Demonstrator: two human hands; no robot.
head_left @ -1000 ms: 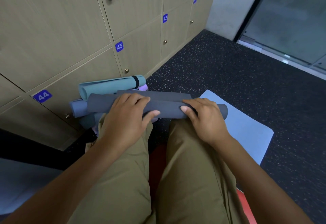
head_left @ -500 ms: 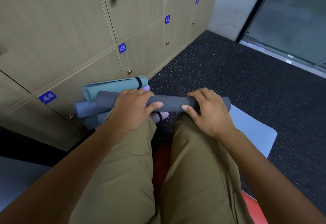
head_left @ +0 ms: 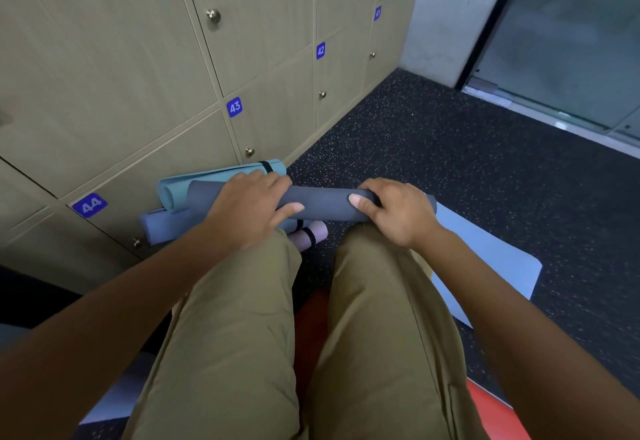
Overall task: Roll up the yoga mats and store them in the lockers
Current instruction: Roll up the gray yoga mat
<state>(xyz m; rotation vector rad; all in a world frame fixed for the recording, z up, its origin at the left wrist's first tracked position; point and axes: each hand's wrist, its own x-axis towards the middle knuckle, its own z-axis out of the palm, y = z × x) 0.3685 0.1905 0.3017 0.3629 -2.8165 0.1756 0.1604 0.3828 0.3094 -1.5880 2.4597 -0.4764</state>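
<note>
Grey mat (head_left: 322, 206), rolled tight, is held over knees w/ both hands: left hand (head_left: 247, 211) and right hand (head_left: 398, 211), fingers wrapped round. Probably light, soft, springy; best gripped near both ends.

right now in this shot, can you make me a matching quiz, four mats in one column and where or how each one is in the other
Mats:
1. dark grey mat
2. teal mat
3. pink mat
4. light blue mat

States:
A. lying flat on the floor
B. rolled, held in both hands
C. rolled, black strap, on top of the pile by the lockers
D. rolled, low in the pile, end poking out near the left knee

Pairs: 1-B, 2-C, 3-D, 4-A
</note>
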